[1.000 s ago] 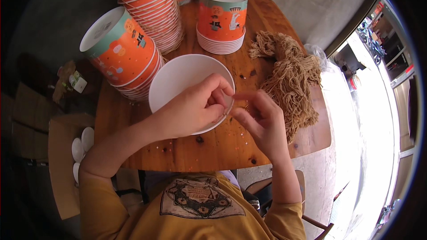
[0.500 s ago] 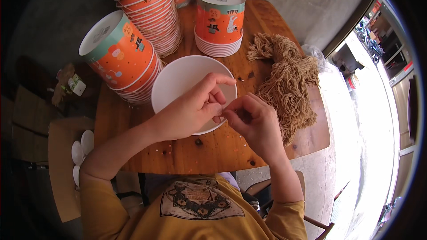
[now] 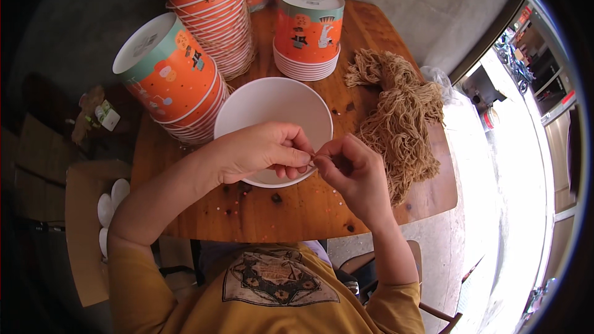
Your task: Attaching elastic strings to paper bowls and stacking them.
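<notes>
A white-lined paper bucket (image 3: 272, 100) stands with its open mouth toward me at the middle of the wooden table. My left hand (image 3: 267, 151) reaches across its near side, thumb and fingers pinched together over the right part of the rim. Just to its right, my right hand (image 3: 351, 166) is closed in a pinch too, its fingertips meeting those of the left. Something thin and small seems to be between them, but the fingers hide it. A heap of tan cords (image 3: 402, 124) lies to the right of my right hand.
Orange-and-green paper buckets stand upside down in a leaning stack (image 3: 167, 74) at left, a taller stack (image 3: 213, 21) behind it and a short stack (image 3: 309, 37) at the back. An open cardboard box (image 3: 86, 241) with white round pieces sits low left. Small bits dot the wooden table (image 3: 297, 219).
My left hand's raised index finger has bent down, and its fingers have closed into a pinch beside the right fingertips. My right hand stays nearly where it was.
</notes>
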Tool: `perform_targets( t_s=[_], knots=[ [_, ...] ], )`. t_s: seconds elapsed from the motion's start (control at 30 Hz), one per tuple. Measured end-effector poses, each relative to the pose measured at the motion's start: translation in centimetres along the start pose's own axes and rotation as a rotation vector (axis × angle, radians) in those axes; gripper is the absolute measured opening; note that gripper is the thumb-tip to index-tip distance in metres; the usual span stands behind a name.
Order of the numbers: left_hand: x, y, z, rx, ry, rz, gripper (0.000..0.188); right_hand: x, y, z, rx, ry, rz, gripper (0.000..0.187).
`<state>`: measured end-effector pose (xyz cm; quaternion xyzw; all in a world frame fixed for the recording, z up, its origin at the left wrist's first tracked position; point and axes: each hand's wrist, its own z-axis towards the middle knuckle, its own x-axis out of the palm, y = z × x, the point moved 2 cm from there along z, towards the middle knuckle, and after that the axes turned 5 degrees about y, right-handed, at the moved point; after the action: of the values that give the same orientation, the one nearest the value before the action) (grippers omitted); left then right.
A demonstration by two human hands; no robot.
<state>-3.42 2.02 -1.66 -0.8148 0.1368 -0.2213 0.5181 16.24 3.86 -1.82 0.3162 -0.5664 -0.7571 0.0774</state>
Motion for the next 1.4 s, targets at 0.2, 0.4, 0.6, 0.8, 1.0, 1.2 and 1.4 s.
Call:
perform_targets(
  t_s=[0.2,0.4,0.6,0.8,1.0,1.2,1.4],
  knots=[
    [1.2,0.0,0.2,0.005,-0.021,0.094,0.011,-0.3,-0.4,-0.1,-0.03,-0.003,-0.003,0.012],
    [3.3,-1.0,-0.7,0.749,-0.425,1.173,0.012,-0.5,-0.4,-0.2,-0.005,-0.034,0.024,0.01],
    [3.5,-0.2,-0.7,0.543,-0.342,0.84,0.015,0.4,-1.7,-0.6,-0.002,-0.1,0.254,0.009],
    [2.3,-1.0,-0.4,0.159,-0.086,0.244,0.023,0.8,-2.8,-0.8,-0.008,-0.074,0.509,0.007],
    [1.1,-0.5,0.1,-0.015,0.039,-0.134,0.028,0.9,-2.8,-1.0,-0.011,-0.085,0.512,0.007],
    [1.4,-0.5,0.9,-0.076,0.14,-0.181,0.023,0.2,-2.2,-1.3,-0.031,-0.095,0.382,0.004],
    [2.5,-1.1,1.1,0.005,0.059,0.017,0.014,-0.5,-1.9,-1.9,-0.07,-0.164,0.06,0.007]
  ],
)
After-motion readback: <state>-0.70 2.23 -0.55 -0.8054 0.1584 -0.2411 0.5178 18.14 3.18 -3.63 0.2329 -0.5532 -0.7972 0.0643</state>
